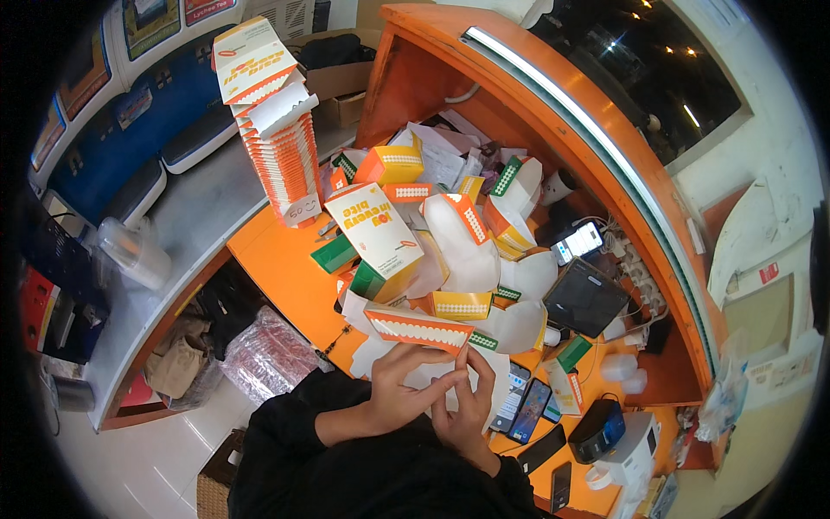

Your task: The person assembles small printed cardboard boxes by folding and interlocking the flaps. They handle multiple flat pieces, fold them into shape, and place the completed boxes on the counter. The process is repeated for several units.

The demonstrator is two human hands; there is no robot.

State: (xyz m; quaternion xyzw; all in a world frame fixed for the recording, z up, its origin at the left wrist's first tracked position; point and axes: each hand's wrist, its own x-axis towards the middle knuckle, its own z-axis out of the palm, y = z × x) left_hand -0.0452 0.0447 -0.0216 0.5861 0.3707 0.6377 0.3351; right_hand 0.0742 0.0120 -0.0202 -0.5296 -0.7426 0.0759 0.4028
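Observation:
Both my hands are at the front of the orange counter, close to my body, on one orange-and-white paper food carton (413, 329) with a row of white scallops. My left hand (399, 387) grips its lower edge, thumb stretched toward the right. My right hand (468, 400) pinches the carton's right end between its fingertips. Just beyond lies a loose heap of folded cartons in white, orange, yellow and green, including a large white one (373, 227) with a green end. A tall stack of nested orange-and-white cartons (281, 156) stands at the far left.
Phones (529, 410) lie right of my hands, near a card terminal (596, 430) and a white printer (638, 445). A dark tablet (587, 296) leans beside the heap. An orange shelf (519, 65) arches behind. Clear plastic cups (134, 251) stand on the grey counter (203, 223) at left.

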